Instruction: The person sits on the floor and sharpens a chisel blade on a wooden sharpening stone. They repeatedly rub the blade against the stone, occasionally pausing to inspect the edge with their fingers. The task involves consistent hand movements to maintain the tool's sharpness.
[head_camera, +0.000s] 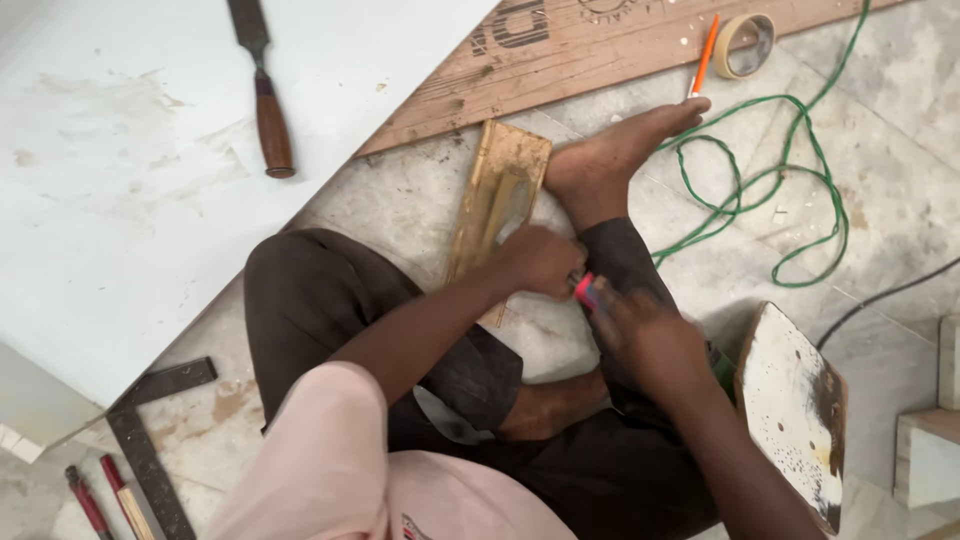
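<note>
Fingers (545, 262) of both hands curled around a pink-tipped tool (586, 289), beside a wooden block (497, 192).

Pale pink short sleeve (330, 440) at lower centre of the frame, a small dark mark near its hem — dark brown trousers (310, 300) across the middle, both feet bare.

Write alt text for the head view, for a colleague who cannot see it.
Seen from above, a person sits on a stone floor, left hand pressing on a narrow wooden strip while the blurred right hand grips a small pink-handled tool. A chisel lies on a white board; green cable coils beside a bare foot.
</note>
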